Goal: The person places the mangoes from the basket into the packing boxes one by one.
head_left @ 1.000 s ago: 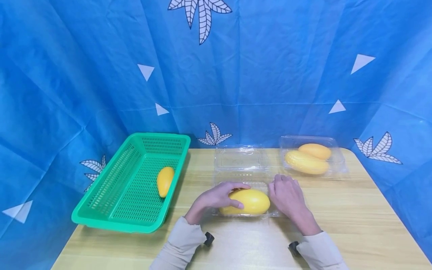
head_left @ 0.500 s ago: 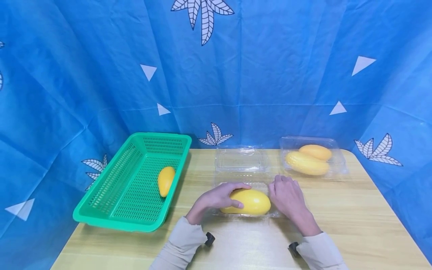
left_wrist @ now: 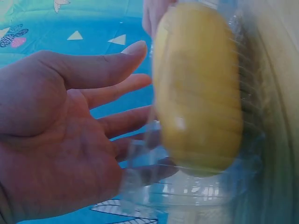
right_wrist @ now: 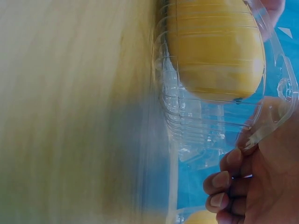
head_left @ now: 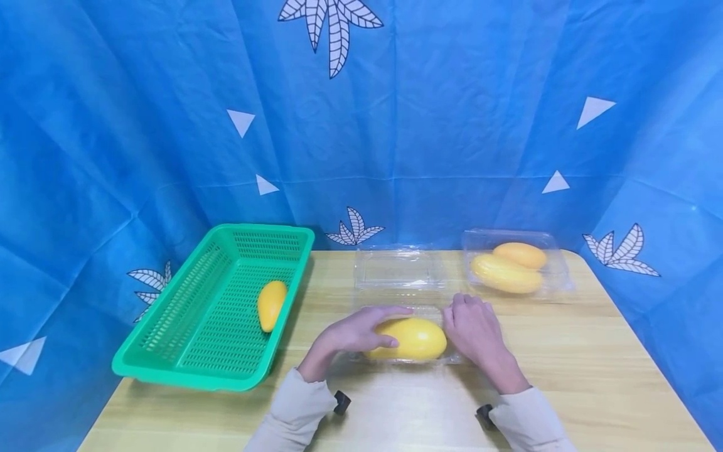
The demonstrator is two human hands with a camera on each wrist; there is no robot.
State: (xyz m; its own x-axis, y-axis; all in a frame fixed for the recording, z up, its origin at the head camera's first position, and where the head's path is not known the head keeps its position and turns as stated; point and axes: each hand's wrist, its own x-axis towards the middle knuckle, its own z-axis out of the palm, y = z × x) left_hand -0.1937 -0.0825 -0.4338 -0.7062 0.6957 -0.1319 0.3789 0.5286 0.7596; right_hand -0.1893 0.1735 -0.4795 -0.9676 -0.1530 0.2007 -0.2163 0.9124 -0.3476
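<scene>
A clear plastic clamshell container lies on the table with its lid (head_left: 398, 267) flipped back. A yellow mango (head_left: 420, 339) lies in its base, also seen large as a mango (left_wrist: 201, 93) in the left wrist view. My left hand (head_left: 361, 329) hovers over the mango's left end with thumb and fingers spread. The left wrist view shows those fingers (left_wrist: 128, 122) fairly straight, a gap between thumb tip and mango. At the base's right end, my right hand (head_left: 474, 329) has its fingers curled and pinches the rim (right_wrist: 275, 123).
On the left stands a green perforated basket (head_left: 189, 295) holding one mango (head_left: 272, 306). Another clear container (head_left: 550, 242) with two mangoes (head_left: 506, 274) sits at the back right. A blue patterned cloth (head_left: 452, 113) hangs behind the wooden table (head_left: 570, 364).
The head view has shifted slightly, so everything appears a little further left. Both hands, the mango and the container keep the same places relative to each other.
</scene>
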